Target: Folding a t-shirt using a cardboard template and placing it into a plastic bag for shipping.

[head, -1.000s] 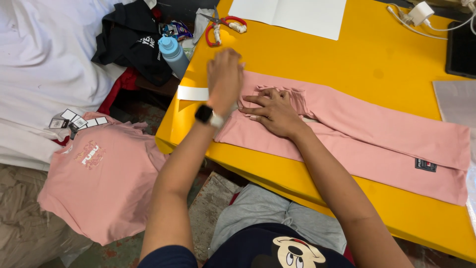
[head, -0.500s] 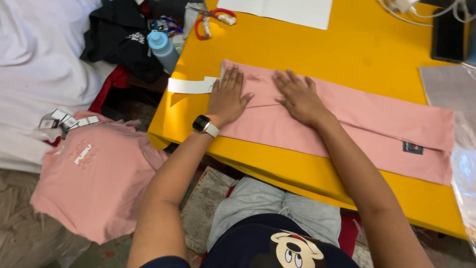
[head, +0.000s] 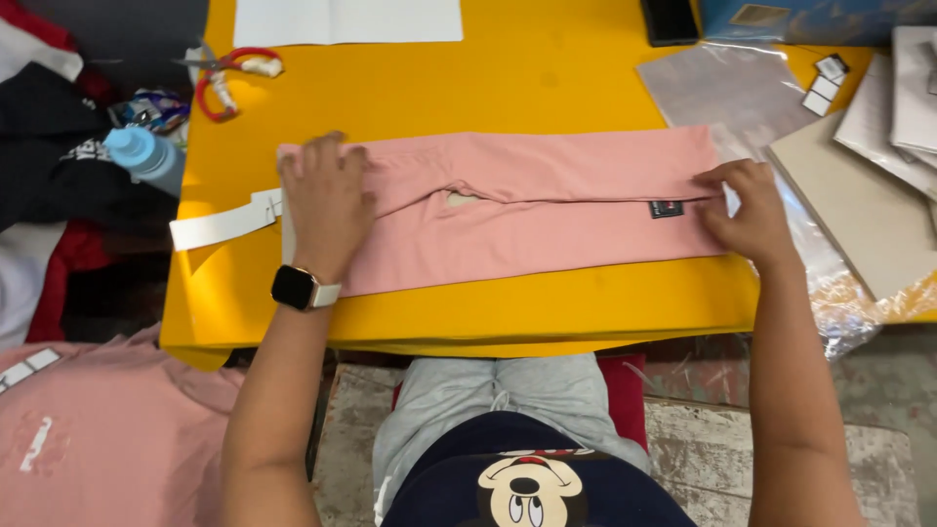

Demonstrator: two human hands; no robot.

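Note:
A pink garment, folded into a long band, lies flat across the yellow table. My left hand, with a dark watch on its wrist, presses flat on the garment's left end. At the garment's right end, my right hand has its fingers closed on the edge, close to a small dark label. A white paper strip sticks out from under the left end.
Red-handled scissors and a white sheet lie at the table's back. Clear plastic bags, grey cardboard and small tags sit at the right. A blue bottle and dark clothes are off the left edge; another pink garment lies lower left.
My hands moved apart from the garment's middle to its two ends. The garment now lies straighter and squarer to the table edge, and the view has shifted right.

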